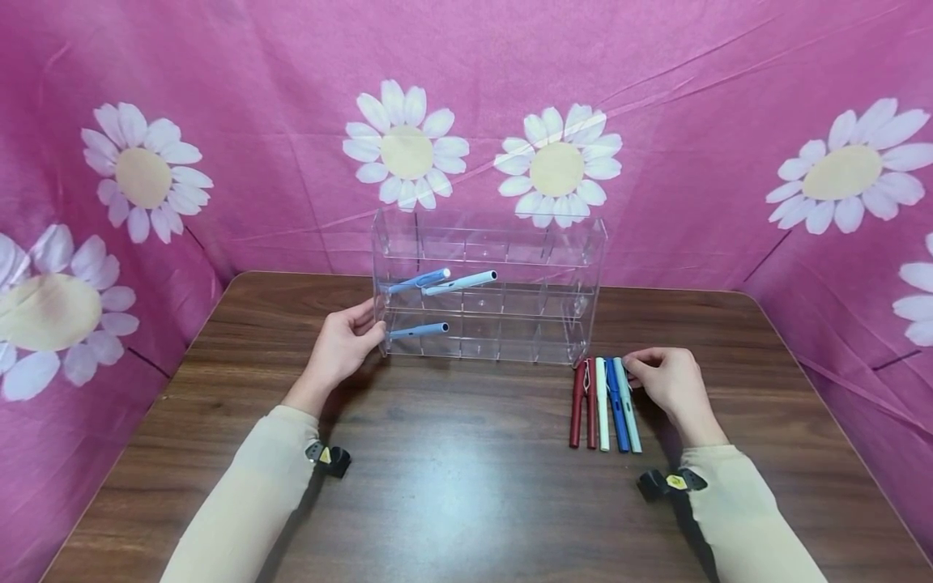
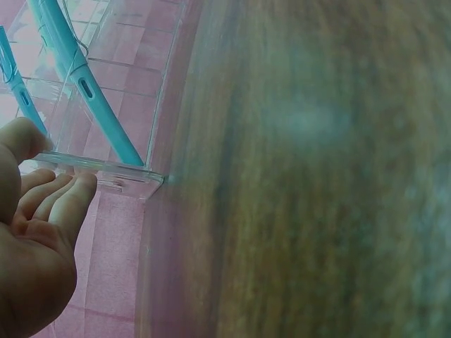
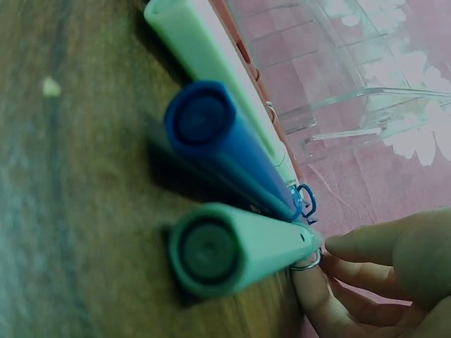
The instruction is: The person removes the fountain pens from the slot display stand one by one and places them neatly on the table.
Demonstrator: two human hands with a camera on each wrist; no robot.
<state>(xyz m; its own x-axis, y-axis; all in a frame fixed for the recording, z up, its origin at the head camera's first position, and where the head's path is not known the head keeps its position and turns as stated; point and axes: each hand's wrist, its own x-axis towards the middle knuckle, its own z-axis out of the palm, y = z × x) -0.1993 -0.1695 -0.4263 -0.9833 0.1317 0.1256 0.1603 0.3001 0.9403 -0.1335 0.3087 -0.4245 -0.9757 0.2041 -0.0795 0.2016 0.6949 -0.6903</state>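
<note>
From the head view, I see a clear rack (image 1: 481, 324) standing upright at the middle of the frame on a brown wooden desk (image 1: 452, 486), with pink flowered cloth (image 1: 291, 105) behind. The left hand (image 1: 337, 352), left of centre, has its grip closed on the rack's left side. Three pens sit in the rack's left part, tilted up to the right: a blue pen (image 1: 419, 281) and a pale blue pen (image 1: 461, 282) higher up, a dusty blue pen (image 1: 419, 330) below. Right of centre, loose pens lie in a row on the desk: two red pens (image 1: 577, 405), a white pen (image 1: 602, 405), a dark blue pen (image 1: 619, 405) and a mint pen (image 1: 628, 405). The right hand (image 1: 672, 387) pinches the mint pen's upper end.

In the left wrist view, that hand fills the lower left, its thumb and fingers on opposite sides of the clear panel; two pens lean at the upper left.

In the right wrist view, the mint pen points its round end at the lower centre, the dark blue pen just above, the white pen higher. Thumb and fingers meet at the mint pen's far end, lower right, beside its clip.
</note>
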